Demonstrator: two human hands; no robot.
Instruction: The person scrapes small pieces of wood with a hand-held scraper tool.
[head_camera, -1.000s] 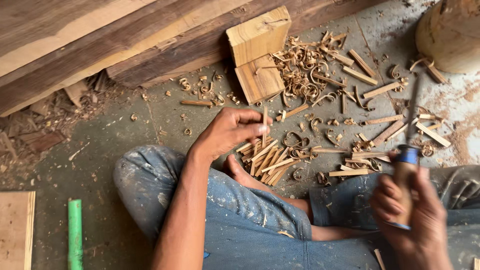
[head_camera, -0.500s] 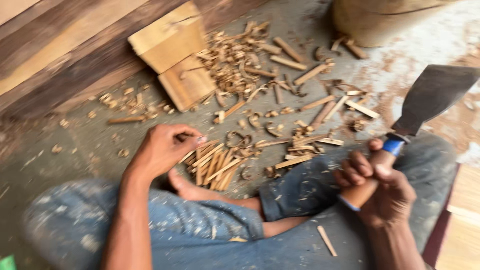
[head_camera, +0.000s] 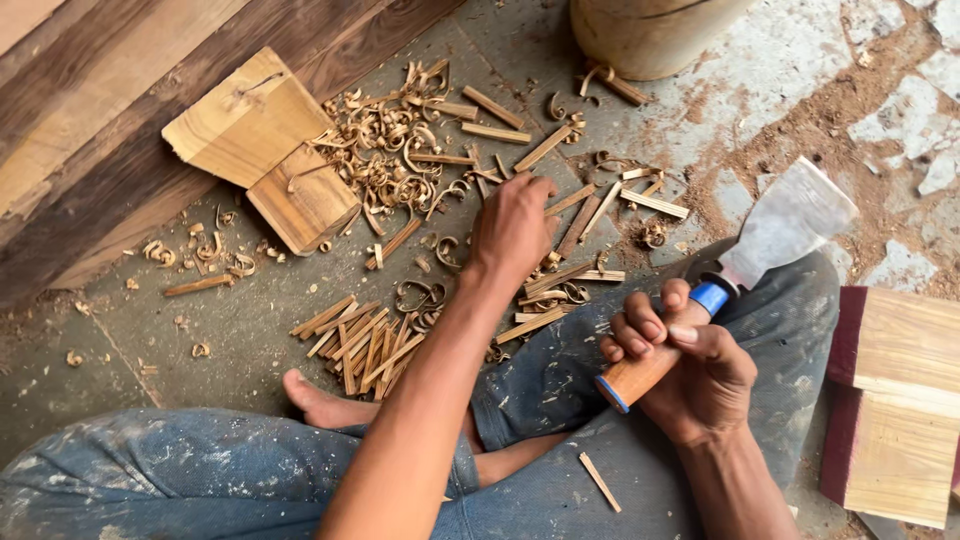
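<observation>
Off to the far side of the left hand (head_camera: 512, 228) sits a split wooden block (head_camera: 262, 150) on the floor (head_camera: 180, 340), resting against dark planks (head_camera: 120, 130). Just this side of that hand, near the bare foot (head_camera: 320, 405), lies a gathered bundle of thin sticks (head_camera: 360, 345). The left hand itself is stretched out, palm down, fingers curled over loose sticks and curled shavings (head_camera: 385, 165); whether it has pinched one I cannot tell, since the fingertips are hidden.

To my eye the picking goes best if the hand takes straight sticks only and leaves the curls, laying each alongside the bundle so the ends stay level.

The right hand (head_camera: 690, 370) is closed firmly around the orange handle of a broad chisel (head_camera: 740, 265), the blade pointing up and away over the knee. That edge would be safest kept turned outward, clear of the reaching forearm.

Beyond the left hand there is open floor between the scraps; a round tub (head_camera: 650, 35) bounds the far end, and stacked boards (head_camera: 895, 400) crowd just outside the right hand.
</observation>
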